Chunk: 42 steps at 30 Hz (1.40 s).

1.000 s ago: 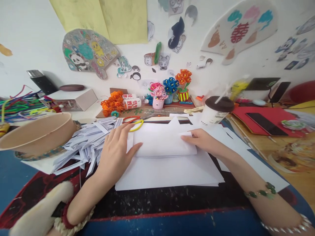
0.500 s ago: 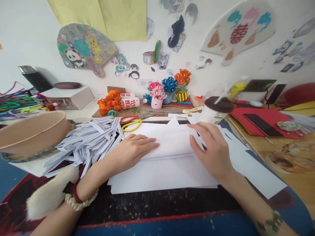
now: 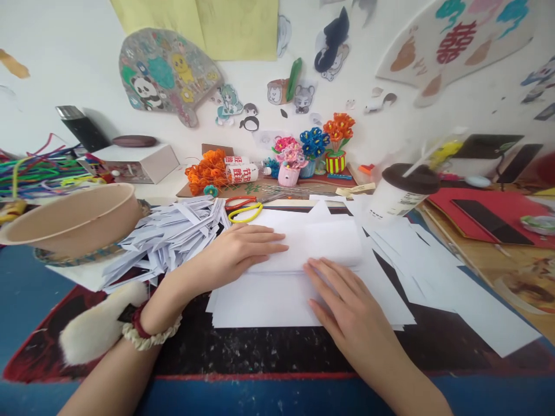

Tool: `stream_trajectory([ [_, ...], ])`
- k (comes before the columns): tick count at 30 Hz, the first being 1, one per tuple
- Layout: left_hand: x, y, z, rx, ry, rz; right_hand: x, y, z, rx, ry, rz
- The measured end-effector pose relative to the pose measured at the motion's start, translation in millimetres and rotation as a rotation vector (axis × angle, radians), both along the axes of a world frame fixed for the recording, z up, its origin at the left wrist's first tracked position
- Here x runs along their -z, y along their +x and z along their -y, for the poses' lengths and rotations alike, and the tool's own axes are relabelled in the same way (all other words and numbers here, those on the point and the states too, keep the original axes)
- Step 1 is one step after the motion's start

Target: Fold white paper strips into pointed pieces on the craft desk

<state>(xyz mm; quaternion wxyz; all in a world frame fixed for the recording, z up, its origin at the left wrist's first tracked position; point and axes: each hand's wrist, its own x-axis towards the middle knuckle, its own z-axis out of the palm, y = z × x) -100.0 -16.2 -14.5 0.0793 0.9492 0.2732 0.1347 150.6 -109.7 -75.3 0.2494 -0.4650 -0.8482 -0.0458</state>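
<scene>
A folded sheet of white paper (image 3: pixel 325 240) lies on a stack of white paper (image 3: pixel 269 303), its folded edge facing me. My left hand (image 3: pixel 247 248) rests flat on the left part of the folded sheet, fingers stretched out to the right. My right hand (image 3: pixel 342 300) lies with fingers extended, its fingertips at the near folded edge. Neither hand grips anything. Just beyond the sheet are scissors (image 3: pixel 245 211) with one red and one yellow handle loop. To the left of my left hand is a heap of narrow folded paper strips (image 3: pixel 173 237).
A pinkish bowl (image 3: pixel 78 222) stands at the left. At the back right is a lidded cup (image 3: pixel 396 199) with a straw. Loose white sheets (image 3: pixel 433 277) spread to the right. Pipe-cleaner flower pots (image 3: pixel 288 173) line the back. A white fluffy piece (image 3: pixel 99 329) lies by my left wrist.
My right hand has moved from the right end of the folded sheet toward me and left, to its near edge. My left hand stays on the sheet. The view has shifted slightly.
</scene>
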Motion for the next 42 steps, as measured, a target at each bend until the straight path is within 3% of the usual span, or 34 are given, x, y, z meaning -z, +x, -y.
stream_trajectory([
  [4,4.9,-2,-3,0.047,-0.069,-0.044,-0.7,0,0,0.007,0.018,0.036],
  [12,12.5,-2,-4,0.104,-0.187,0.061,0.6,0,-2,0.029,-0.04,0.016],
  [23,15.3,1,-1,0.054,-0.203,0.005,-2.9,0,-4,0.013,-0.074,0.09],
  [31,0.5,-14,6,0.014,-0.299,-0.014,0.3,2,-5,0.031,-0.141,0.119],
  [42,10.8,-19,1,-0.014,-0.363,0.017,-2.1,2,-5,0.057,-0.167,0.16],
])
